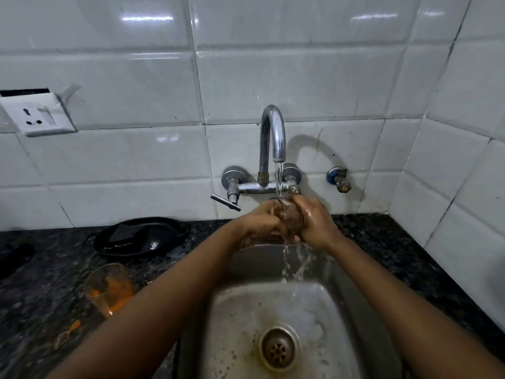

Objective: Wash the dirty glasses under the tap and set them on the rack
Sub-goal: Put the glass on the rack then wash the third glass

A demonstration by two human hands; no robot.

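**One glass under the stream, another waiting**

Against the white glazed tile wall (273, 64), a dark speckled stone tabletop (388, 242) runs along the back and down both sides of a stainless steel sink basin (246, 310), whose round drain (278, 348) sits near the front. Fixed to the wall above the basin's back edge, the curved chrome tap (272, 132) is running, and its stream falls straight onto what the hands hold, so runoff drops into the basin rather than onto the tabletop.

On the tabletop's back left stretch, close to the wall, lies a black oval tray (166, 228) with a dark object in it that I cannot identify. Nearer the front on the left, just beside the sink's left edge, a clear drinking glass smeared with orange residue (109, 285) lies tilted, probably parked within reach as the next to be washed.

Both hands meet over the basin's back edge. The left hand (259, 222) curls its fingers round a clear glass (289, 214), and the right hand (314, 222) wraps it from the other side. Each grip is closed snugly on it, seemingly one steadying while the other rubs. How the glass is oriented I cannot tell, since fingers cover most of it.

No rack is in view, so this glass seems only mid-rinse.
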